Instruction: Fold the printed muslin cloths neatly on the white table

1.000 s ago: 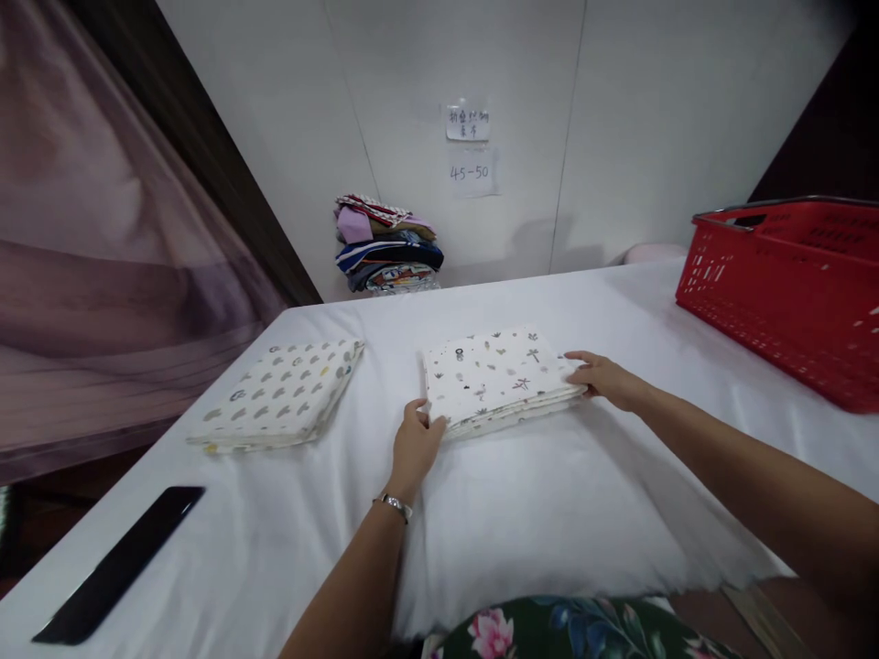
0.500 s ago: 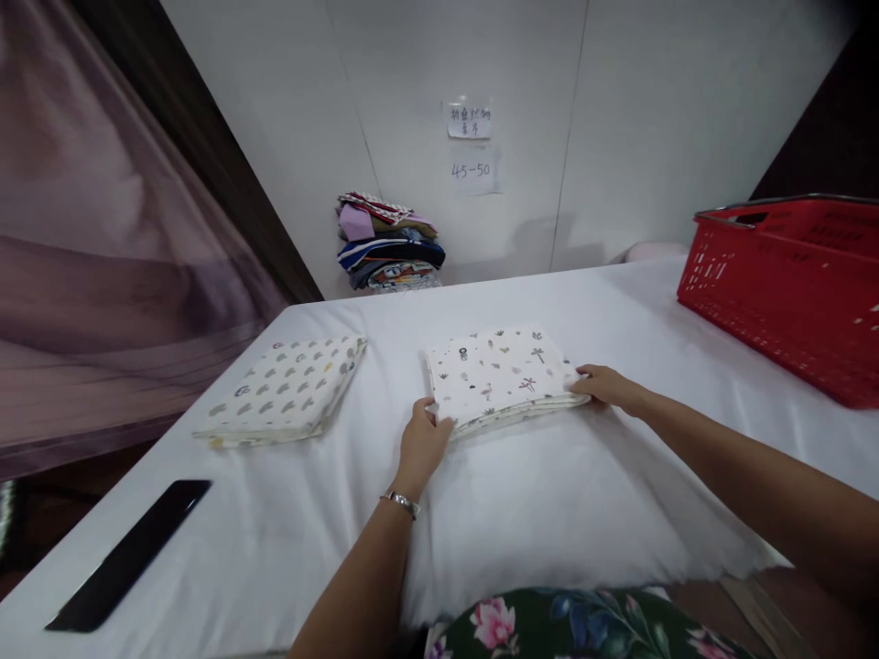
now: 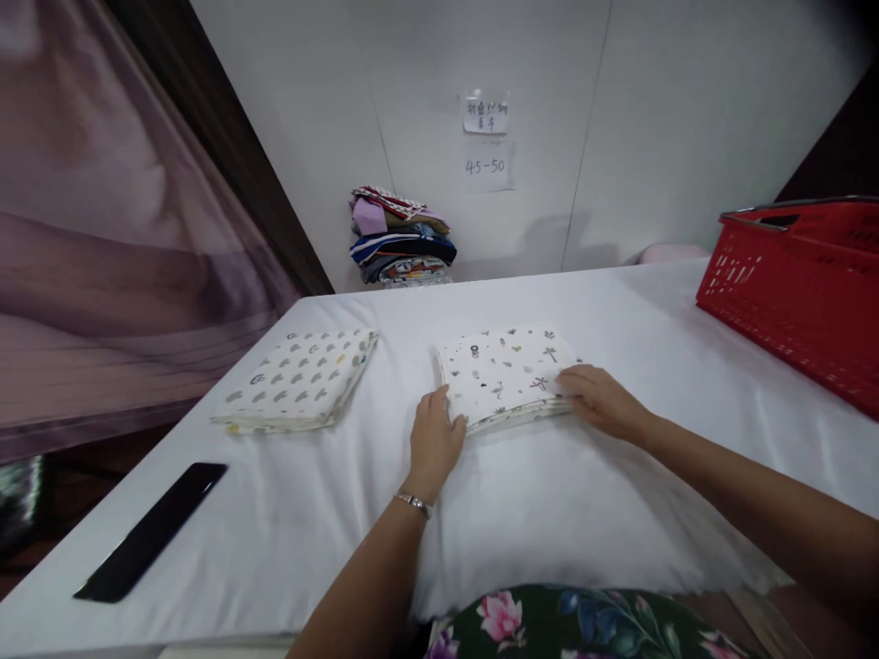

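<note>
A folded white cloth [image 3: 508, 371] printed with small plants and animals lies on the white-covered table in front of me. At its near left corner is my left hand [image 3: 436, 439], with the fingers along the side edge and the thumb at the front. My right hand [image 3: 604, 401] grips the right edge, its fingers over the top and its thumb out of sight. Several layers show along the near fold. Farther left rests a second folded cloth [image 3: 298, 380], white with grey cloud-like shapes, untouched by either hand.
A black flat object, perhaps a phone [image 3: 151, 533], lies on the table [image 3: 295, 540] at the left. The red basket [image 3: 797, 302] stands at the right. Beyond the far edge is a stack of folded fabrics [image 3: 402, 243] against the wall. A pink curtain [image 3: 124, 275] hangs at left.
My right hand has slid inward, its fingers now reaching farther over the cloth's right edge. My left hand stays at the left corner. The whole view has shifted slightly.
</note>
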`<state>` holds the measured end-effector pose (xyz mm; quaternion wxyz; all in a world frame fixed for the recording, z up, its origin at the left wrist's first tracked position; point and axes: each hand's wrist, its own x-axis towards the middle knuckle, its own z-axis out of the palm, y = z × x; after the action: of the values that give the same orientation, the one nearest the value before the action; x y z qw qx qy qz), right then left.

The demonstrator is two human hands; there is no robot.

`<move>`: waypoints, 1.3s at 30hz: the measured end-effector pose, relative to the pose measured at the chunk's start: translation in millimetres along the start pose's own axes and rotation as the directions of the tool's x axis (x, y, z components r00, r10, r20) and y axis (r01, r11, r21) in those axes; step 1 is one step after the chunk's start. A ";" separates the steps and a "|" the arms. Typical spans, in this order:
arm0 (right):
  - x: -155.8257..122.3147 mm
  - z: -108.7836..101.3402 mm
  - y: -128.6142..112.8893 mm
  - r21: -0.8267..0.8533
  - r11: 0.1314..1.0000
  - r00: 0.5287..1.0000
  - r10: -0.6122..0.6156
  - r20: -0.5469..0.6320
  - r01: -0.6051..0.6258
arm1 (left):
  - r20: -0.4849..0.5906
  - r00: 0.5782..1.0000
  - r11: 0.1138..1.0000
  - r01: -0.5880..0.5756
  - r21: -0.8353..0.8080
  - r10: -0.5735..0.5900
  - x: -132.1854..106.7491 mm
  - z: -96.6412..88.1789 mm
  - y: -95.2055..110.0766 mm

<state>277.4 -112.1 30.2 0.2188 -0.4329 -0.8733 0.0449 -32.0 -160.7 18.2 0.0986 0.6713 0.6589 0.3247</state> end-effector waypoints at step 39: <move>-13.5 44.1 1.1 -0.155 0.960 0.958 -0.255 -0.129 0.234 | 0.333 0.810 0.757 -0.577 0.306 0.483 -5.6 20.6 27.3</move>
<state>266.9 -117.0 -14.4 0.2561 -0.3377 -0.9026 -0.0753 2.6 -163.0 15.9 -0.0581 0.8698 0.4752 0.1191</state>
